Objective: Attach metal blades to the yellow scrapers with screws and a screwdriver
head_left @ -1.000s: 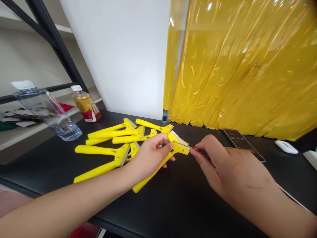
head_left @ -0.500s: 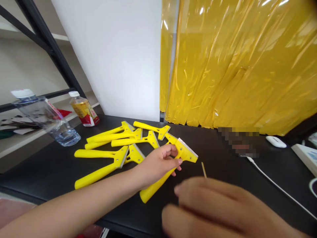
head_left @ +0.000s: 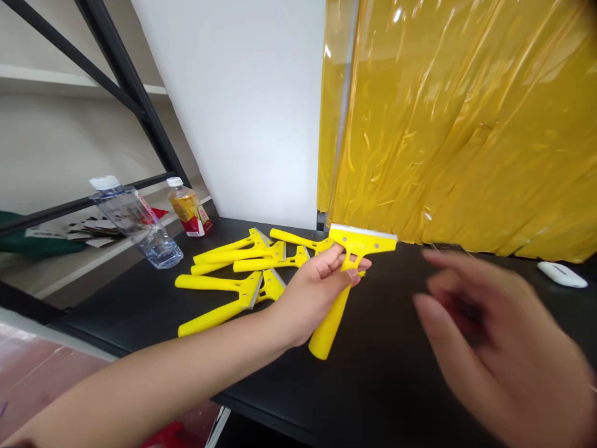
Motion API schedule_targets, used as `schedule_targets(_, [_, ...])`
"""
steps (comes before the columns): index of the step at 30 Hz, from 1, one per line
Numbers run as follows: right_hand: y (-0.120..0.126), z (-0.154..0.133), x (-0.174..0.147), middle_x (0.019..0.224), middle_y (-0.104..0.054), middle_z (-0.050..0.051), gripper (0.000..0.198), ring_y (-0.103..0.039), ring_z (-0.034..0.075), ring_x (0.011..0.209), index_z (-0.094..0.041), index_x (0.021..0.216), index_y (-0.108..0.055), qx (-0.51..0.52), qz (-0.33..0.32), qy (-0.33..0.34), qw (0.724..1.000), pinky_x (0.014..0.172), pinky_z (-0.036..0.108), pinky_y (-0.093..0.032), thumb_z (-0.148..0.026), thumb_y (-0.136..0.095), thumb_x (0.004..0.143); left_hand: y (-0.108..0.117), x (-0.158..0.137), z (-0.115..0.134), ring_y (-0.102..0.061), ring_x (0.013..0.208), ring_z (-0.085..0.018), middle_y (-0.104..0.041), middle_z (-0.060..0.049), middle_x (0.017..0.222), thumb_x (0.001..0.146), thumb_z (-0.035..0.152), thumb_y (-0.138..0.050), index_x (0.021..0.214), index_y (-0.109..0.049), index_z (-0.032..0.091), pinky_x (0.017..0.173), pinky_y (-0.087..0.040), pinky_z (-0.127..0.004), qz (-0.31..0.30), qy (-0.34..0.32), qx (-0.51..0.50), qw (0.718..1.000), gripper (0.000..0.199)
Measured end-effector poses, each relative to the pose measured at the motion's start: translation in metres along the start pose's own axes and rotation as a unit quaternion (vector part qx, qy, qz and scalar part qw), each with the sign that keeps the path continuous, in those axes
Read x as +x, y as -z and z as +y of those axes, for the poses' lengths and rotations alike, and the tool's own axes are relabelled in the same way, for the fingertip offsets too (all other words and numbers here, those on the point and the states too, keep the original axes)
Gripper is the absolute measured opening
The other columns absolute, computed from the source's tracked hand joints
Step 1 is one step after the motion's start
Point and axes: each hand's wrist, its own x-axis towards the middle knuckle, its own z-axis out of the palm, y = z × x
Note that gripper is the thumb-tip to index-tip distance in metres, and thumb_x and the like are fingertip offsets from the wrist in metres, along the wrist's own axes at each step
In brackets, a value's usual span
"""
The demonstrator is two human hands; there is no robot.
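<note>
My left hand (head_left: 321, 280) is closed around the neck of a yellow scraper (head_left: 333, 317). The scraper is held above the table with its wide head up and its metal blade edge facing away from me; the handle slants down toward me. To the right, my right hand (head_left: 504, 336) hovers, smeared by motion. Its thumb and index finger are apart, with nothing visible between them, and its other fingers are partly hidden. Several more yellow scrapers (head_left: 219, 283) lie overlapping on the black table left of and behind my left hand, which hides some of them in part.
A clear plastic bottle (head_left: 140, 227) and a smaller bottle with a red and yellow label (head_left: 190, 208) stand at the table's back left, beside shelving (head_left: 37, 81). A white mouse-shaped object (head_left: 562, 274) lies at right. Yellow plastic sheeting (head_left: 457, 137) and a white panel (head_left: 242, 112) rise behind.
The held scraper has turned more upright, its head now facing away. My right hand has moved up and right, its thumb and index finger spread. The view has shifted right, then left-side things appear further right.
</note>
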Motion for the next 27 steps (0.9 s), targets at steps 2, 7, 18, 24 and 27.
schedule_targets(2, [-0.007,0.012,0.023,0.086,-0.067,0.003,0.034,-0.059,0.014,0.067,-0.024,0.114,-0.068,0.090,-0.045,-0.111,0.989,0.057,0.025,-0.048,-0.054,-0.063,0.100,-0.006,-0.001,0.003,-0.061,0.130,-0.025,-0.070,-0.008,0.126,0.099,0.027,-0.067,0.126,-0.068,0.021,0.117,-0.044,-0.045,-0.027,-0.010,0.010,1.000,0.028])
schedule_targets(7, [-0.024,0.039,0.034,0.066,-0.043,-0.005,0.046,-0.025,0.007,0.051,-0.021,0.081,-0.059,0.419,-0.132,-0.356,0.825,0.045,0.022,-0.020,-0.064,-0.073,0.089,-0.023,-0.005,-0.008,-0.063,0.109,-0.020,-0.057,-0.008,0.120,0.098,0.028,-0.066,0.116,-0.070,0.020,0.100,-0.059,-0.040,-0.063,-0.021,0.095,0.993,0.020])
schedule_targets(18, [-0.026,0.061,0.029,0.056,-0.034,-0.008,0.049,-0.019,0.006,0.050,-0.019,0.067,-0.048,0.586,-0.017,-0.491,0.645,0.043,0.020,-0.022,-0.043,-0.090,0.076,0.013,0.024,0.005,-0.022,0.160,-0.040,-0.036,-0.018,0.167,0.086,0.060,-0.075,0.149,-0.059,0.024,0.129,-0.017,-0.063,-0.185,-0.136,0.625,0.746,0.074])
schedule_targets(24, [-0.027,0.077,0.033,0.058,-0.033,-0.007,0.051,-0.019,0.007,0.050,-0.019,0.063,-0.046,0.587,0.002,-0.521,0.620,0.042,0.022,-0.024,-0.046,-0.086,0.079,0.055,0.028,-0.003,0.002,0.161,-0.048,-0.007,-0.011,0.178,0.083,0.074,-0.068,0.165,-0.036,0.035,0.117,0.013,-0.080,-0.151,0.002,0.714,0.683,0.096])
schedule_targets(27, [-0.029,0.079,0.032,0.059,-0.033,-0.007,0.051,-0.020,0.007,0.050,-0.019,0.063,-0.046,0.576,-0.010,-0.526,0.626,0.043,0.022,-0.024,-0.047,-0.084,0.080,0.074,0.025,0.001,-0.004,0.161,-0.048,-0.012,-0.006,0.178,0.091,0.070,-0.061,0.163,-0.037,0.041,0.117,0.012,-0.081,-0.147,0.042,0.718,0.679,0.081])
